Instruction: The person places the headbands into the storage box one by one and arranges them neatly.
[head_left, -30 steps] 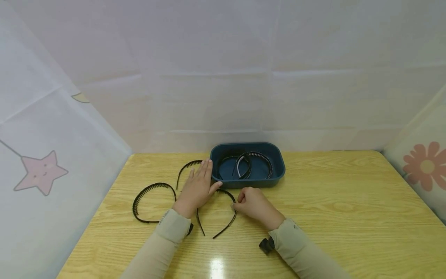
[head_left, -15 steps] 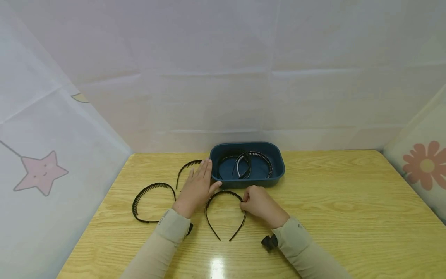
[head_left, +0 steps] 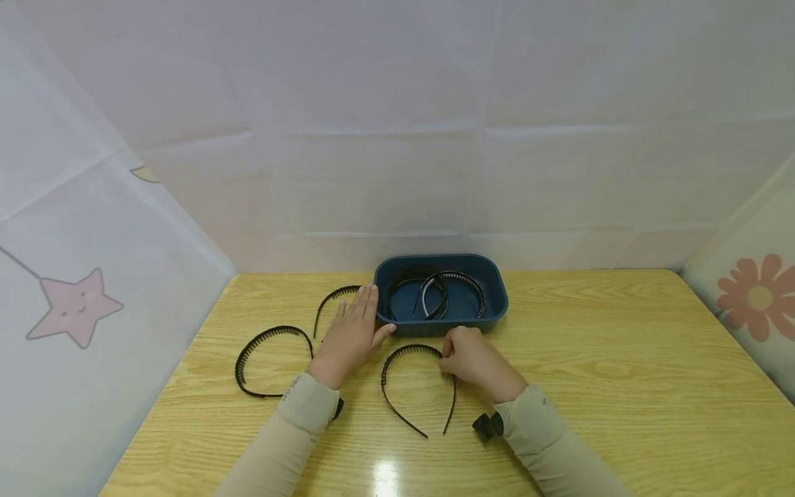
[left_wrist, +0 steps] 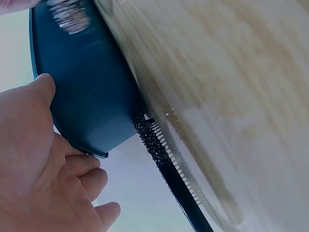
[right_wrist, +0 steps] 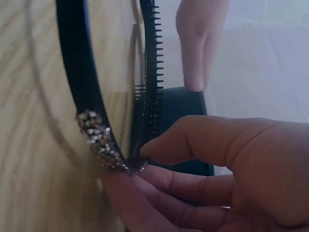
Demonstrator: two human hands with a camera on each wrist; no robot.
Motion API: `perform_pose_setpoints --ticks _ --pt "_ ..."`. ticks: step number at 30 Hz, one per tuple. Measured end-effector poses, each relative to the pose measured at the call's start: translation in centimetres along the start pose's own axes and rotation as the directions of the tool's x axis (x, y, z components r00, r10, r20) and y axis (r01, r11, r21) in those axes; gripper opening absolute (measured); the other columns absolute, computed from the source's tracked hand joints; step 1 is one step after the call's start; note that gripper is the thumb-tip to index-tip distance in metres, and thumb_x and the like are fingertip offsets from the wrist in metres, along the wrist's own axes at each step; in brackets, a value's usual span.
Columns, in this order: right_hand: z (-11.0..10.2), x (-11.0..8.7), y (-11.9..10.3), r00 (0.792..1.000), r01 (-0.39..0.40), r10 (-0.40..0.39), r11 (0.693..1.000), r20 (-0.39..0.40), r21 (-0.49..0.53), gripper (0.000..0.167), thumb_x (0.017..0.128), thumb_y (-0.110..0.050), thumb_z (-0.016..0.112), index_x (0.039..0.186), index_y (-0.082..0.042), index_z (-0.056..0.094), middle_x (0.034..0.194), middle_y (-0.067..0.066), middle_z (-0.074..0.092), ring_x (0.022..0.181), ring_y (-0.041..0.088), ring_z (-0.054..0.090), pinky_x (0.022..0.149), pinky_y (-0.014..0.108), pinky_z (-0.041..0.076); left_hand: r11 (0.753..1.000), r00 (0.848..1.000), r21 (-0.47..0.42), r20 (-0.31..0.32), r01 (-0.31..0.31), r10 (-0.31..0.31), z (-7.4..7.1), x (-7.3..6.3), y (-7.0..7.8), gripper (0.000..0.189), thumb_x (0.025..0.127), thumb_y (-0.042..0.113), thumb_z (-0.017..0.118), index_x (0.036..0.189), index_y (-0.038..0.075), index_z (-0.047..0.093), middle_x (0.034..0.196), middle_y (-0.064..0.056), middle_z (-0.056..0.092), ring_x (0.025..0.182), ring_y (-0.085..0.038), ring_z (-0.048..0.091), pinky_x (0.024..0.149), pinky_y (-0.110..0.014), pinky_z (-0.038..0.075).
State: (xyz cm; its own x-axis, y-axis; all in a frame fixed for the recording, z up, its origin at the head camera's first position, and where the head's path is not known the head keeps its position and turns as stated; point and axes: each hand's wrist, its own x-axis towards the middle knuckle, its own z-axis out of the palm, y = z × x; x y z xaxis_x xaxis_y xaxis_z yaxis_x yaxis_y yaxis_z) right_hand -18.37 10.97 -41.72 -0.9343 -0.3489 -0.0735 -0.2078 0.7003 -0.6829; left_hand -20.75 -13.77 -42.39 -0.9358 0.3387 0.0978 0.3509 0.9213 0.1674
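My right hand (head_left: 477,362) pinches a black toothed headband (head_left: 383,378) by its upper right side, low over the table in front of a blue plastic bin (head_left: 428,329). In the right wrist view, thumb and fingers meet at the glittery beaded stretch (right_wrist: 94,137) of the headband. My left hand (head_left: 350,338) rests against the bin's left end, fingers straight in the head view, thumb at the front corner. The left wrist view shows that thumb on the bin's rim. Several headbands (head_left: 481,297) lie overlapping inside the bin, one with a white inner face.
Two more black headbands lie on the wooden table (head_left: 621,373) to the left: one toothed headband (head_left: 241,359) nearer the front, and another headband (head_left: 318,317) partly hidden behind my left hand. A white curtain (head_left: 397,172) stands behind the table.
The right hand has drawn the headband rightward and slightly toward me, out from beside the left arm. My left hand and the bin stay in place.
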Motion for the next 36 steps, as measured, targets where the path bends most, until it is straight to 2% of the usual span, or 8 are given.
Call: perform_pose_setpoints --ticks 5,12,18,21,25,29,32,36 --pt "-1.3 -0.2 -0.1 1.0 0.014 -0.014 1.0 -0.003 -0.01 0.011 0.086 0.0 0.073 0.078 -0.006 0.068 0.063 0.0 0.06 0.052 0.011 0.052 0.051 0.026 0.044 1.0 1.0 -0.004 0.002 -0.001 0.001 0.0 0.0 0.0 0.083 0.106 0.054 0.042 0.162 0.0 0.012 0.168 -0.018 0.012 0.155 -0.031 0.012 0.123 -0.059 0.017" --pt "-3.6 -0.7 -0.3 1.0 0.008 -0.008 1.0 -0.007 0.01 0.001 0.089 -0.003 0.072 0.09 -0.002 0.071 0.079 0.004 0.067 0.062 0.014 0.061 0.059 0.031 0.054 1.0 1.0 -0.002 0.0 -0.002 0.002 0.1 0.1 -0.2 0.083 0.106 0.054 0.041 0.162 -0.001 0.012 0.168 -0.017 0.011 0.155 -0.031 0.012 0.123 -0.058 0.017" --pt "-5.1 -0.8 0.1 0.999 0.004 -0.001 0.998 -0.039 0.064 0.008 0.091 -0.004 0.068 0.098 0.001 0.07 0.084 0.006 0.067 0.066 0.016 0.064 0.06 0.031 0.058 1.0 1.0 -0.003 -0.011 -0.004 0.004 0.2 0.0 -0.2 0.083 0.106 0.053 0.043 0.162 -0.001 0.012 0.168 -0.018 0.013 0.155 -0.032 0.013 0.123 -0.059 0.017" --pt "-5.7 -0.9 0.2 0.998 -0.016 0.022 0.993 -0.052 0.12 0.012 0.094 -0.006 0.067 0.102 0.003 0.07 0.086 0.008 0.068 0.066 0.023 0.069 0.062 0.033 0.06 1.0 1.0 0.0 -0.013 -0.003 0.003 0.2 0.0 -0.2 0.083 0.106 0.053 0.044 0.162 0.0 0.012 0.168 -0.017 0.013 0.155 -0.031 0.014 0.123 -0.058 0.017" --pt "-6.3 -0.8 0.4 0.994 -0.039 0.059 0.98 -0.096 0.197 0.018 0.096 -0.007 0.065 0.108 0.005 0.069 0.09 0.011 0.07 0.073 0.032 0.073 0.069 0.04 0.062 1.0 1.0 -0.004 -0.009 -0.002 0.002 0.2 0.1 -0.3 0.083 0.106 0.052 0.045 0.162 0.001 0.011 0.168 -0.016 0.012 0.155 -0.031 0.013 0.123 -0.058 0.017" --pt "-6.7 -0.8 0.6 0.984 -0.042 0.082 0.97 -0.161 0.239 0.022 0.097 -0.01 0.065 0.113 0.005 0.069 0.095 0.013 0.071 0.075 0.031 0.074 0.074 0.044 0.062 1.0 1.0 -0.001 -0.005 -0.004 0.004 0.1 0.0 -0.2 0.084 0.106 0.054 0.043 0.162 0.0 0.012 0.168 -0.017 0.012 0.155 -0.031 0.013 0.123 -0.059 0.017" --pt "-6.9 -0.7 0.8 0.973 -0.04 0.092 0.971 -0.212 0.237 0.023 0.098 -0.012 0.066 0.114 0.003 0.07 0.097 0.013 0.073 0.073 0.028 0.074 0.074 0.042 0.061 1.0 1.0 0.005 -0.011 -0.008 0.008 0.1 0.0 -0.2 0.084 0.106 0.054 0.043 0.162 -0.001 0.013 0.168 -0.018 0.014 0.155 -0.032 0.014 0.122 -0.059 0.018" --pt "-6.9 -0.4 1.3 0.955 -0.045 0.126 0.956 -0.268 0.288 0.022 0.098 -0.012 0.066 0.114 0.003 0.07 0.099 0.015 0.073 0.075 0.028 0.074 0.075 0.044 0.062 1.0 1.0 0.007 -0.01 -0.007 0.008 0.2 0.1 -0.2 0.084 0.106 0.054 0.044 0.162 0.0 0.013 0.168 -0.018 0.014 0.155 -0.032 0.014 0.122 -0.059 0.017"
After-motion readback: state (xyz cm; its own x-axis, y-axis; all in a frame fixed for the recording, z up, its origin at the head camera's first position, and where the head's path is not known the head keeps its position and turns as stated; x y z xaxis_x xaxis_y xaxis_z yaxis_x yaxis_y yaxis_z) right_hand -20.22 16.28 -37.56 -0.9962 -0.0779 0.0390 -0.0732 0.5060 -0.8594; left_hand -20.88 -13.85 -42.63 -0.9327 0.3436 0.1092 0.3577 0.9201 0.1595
